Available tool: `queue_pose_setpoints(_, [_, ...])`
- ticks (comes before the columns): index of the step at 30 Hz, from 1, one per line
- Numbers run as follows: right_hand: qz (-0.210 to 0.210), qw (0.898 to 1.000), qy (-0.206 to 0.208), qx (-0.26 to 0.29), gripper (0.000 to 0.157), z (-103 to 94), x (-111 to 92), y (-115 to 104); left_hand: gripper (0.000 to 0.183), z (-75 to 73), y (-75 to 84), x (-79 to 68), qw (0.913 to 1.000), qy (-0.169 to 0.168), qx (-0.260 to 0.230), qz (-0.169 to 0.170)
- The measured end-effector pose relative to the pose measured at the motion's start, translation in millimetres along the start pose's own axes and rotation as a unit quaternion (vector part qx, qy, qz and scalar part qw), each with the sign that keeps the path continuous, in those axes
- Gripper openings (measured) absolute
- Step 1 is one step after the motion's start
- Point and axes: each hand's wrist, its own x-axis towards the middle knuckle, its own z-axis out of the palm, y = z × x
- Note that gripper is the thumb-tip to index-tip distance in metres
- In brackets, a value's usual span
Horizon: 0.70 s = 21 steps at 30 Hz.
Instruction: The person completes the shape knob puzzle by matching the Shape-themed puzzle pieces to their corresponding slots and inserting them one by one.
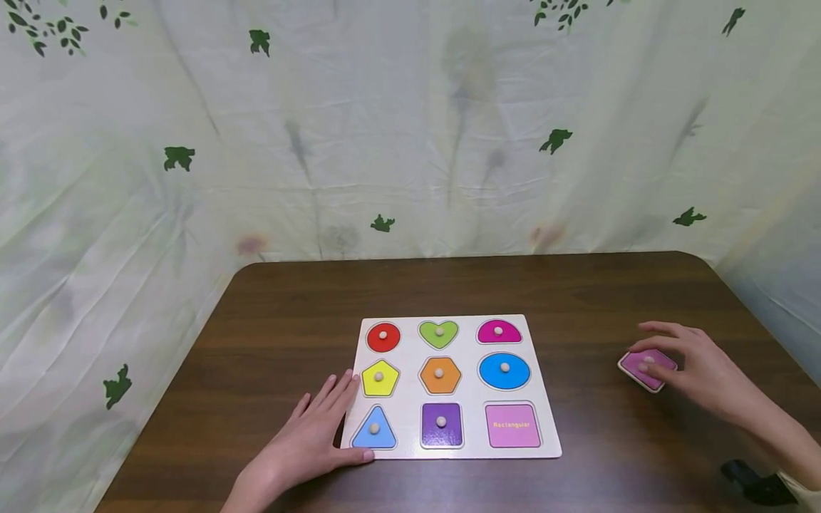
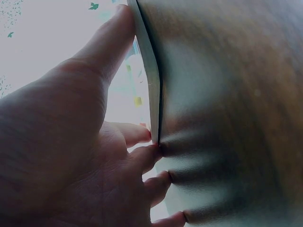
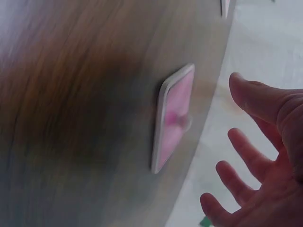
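Observation:
A white shape puzzle board [image 1: 471,388] lies flat on the table, filled with coloured pieces except for a pink recess [image 1: 513,425] marked "Rectangular" at its near right corner. My left hand [image 1: 311,431] rests at the board's left edge, fingers spread, thumb on the near left corner; the left wrist view shows the fingertips [image 2: 165,177] down on the table. Off to the right lies a pink rectangular puzzle piece [image 1: 648,368] with a small round knob [image 3: 185,124]. Over it hovers my right hand [image 1: 702,367], thumb and fingers parted and apart from the piece in the right wrist view.
The brown wooden table [image 1: 288,313] has rounded far corners. Behind it hangs a pale curtain [image 1: 410,128] with green leaf prints. Near the right wrist sits a black strap-like device [image 1: 760,484]. Red, green, magenta, yellow, orange, blue and purple knobbed pieces sit in the board.

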Motion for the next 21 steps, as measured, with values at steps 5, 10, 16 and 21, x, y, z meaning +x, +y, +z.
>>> queue_pose_setpoints(5, [-0.001, 1.000, -0.003, 0.006, 0.031, 1.6, -2.0, 16.9, 0.113, -0.1, -0.1, 0.3, 1.0000, -0.005, 0.000, -0.002])
queue_pose_setpoints(10, [0.005, 1.000, -0.011, 0.005, 0.032, 3.0, -4.3, 28.2, 0.113, -0.4, 0.3, 0.3, 1.0000, -0.005, -0.002, -0.004])
queue_pose_setpoints(16, [0.020, 0.999, -0.035, 0.019, 0.026, 4.2, -2.1, 34.8, 0.113, -0.2, -0.1, -1.0, 1.0000, -0.004, -0.001, -0.007])
queue_pose_setpoints(21, [0.037, 0.998, -0.047, -0.002, 0.023, 6.7, -2.1, 37.7, 0.114, 0.2, 0.1, -0.2, 1.0000, -0.004, -0.003, -0.005])
